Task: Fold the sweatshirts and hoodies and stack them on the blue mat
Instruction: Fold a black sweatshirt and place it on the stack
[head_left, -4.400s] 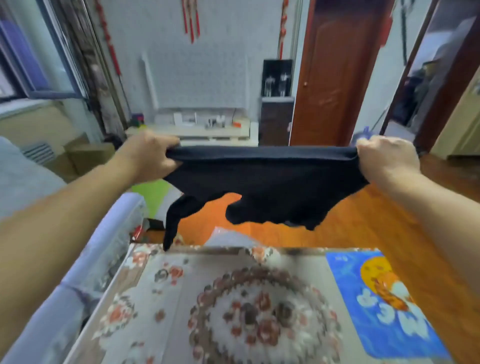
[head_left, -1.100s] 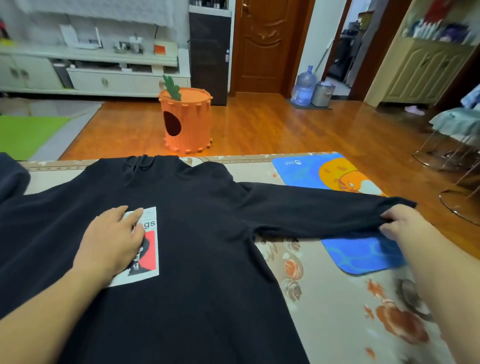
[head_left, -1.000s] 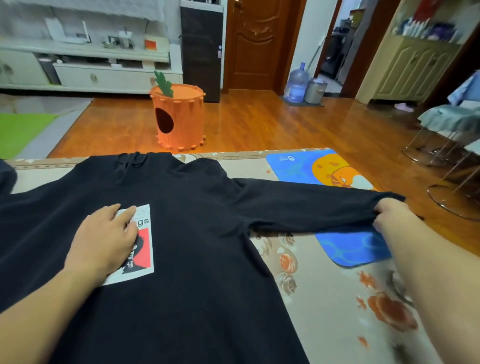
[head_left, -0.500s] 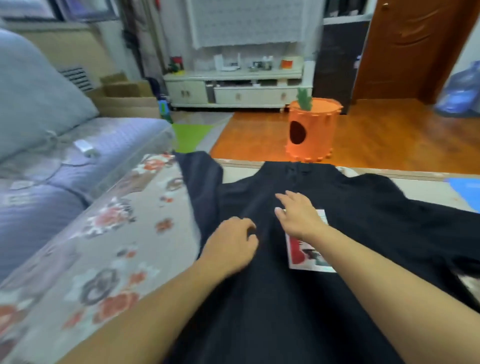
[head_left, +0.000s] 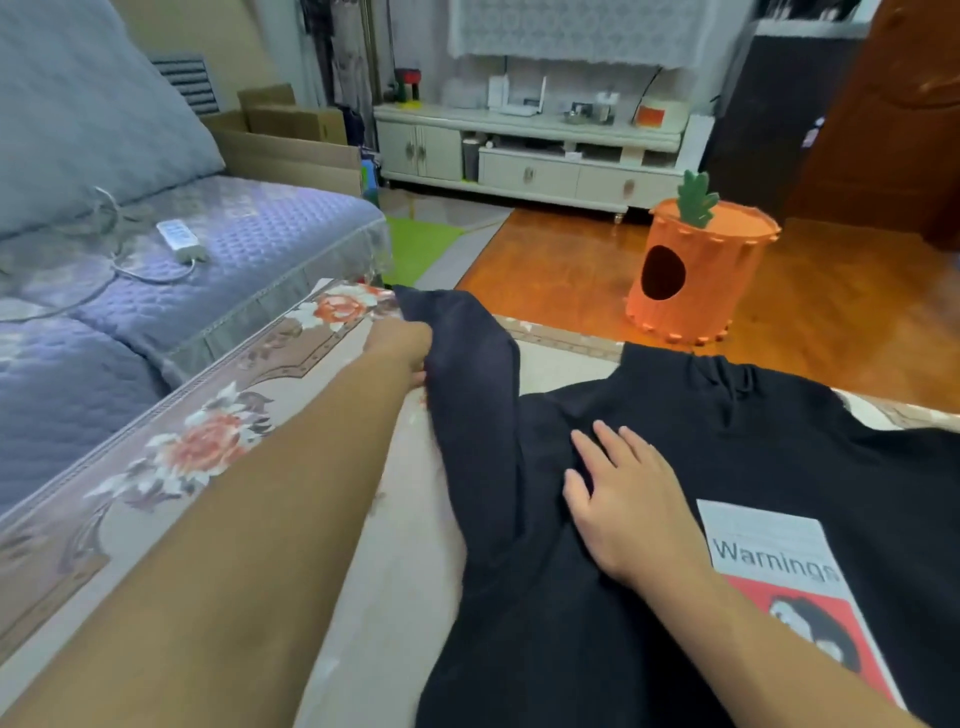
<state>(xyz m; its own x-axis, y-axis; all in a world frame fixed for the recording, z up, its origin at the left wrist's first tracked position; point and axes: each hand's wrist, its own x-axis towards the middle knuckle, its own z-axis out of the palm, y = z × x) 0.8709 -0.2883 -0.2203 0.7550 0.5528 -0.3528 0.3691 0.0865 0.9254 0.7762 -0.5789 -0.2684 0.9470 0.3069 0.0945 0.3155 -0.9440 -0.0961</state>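
With the right hand (head_left: 626, 506) flat on the chest of the black cotton sweatshirt (head_left: 675, 519) spread across the floral-covered table (head_left: 208, 447), the left hand (head_left: 402, 345), pinching its sleeve near the table's far left corner, should draw it straight and smooth.

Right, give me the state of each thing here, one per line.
black sweatshirt: spread flat on the table, print side up, not yet folded
left sleeve: stretched out toward the sofa, gripped by the left hand
left hand: grips the sleeve's edge
right hand: flat, pressing the sweatshirt near the shoulder
carrot basket: upright on the floor
power strip: lying on the sofa
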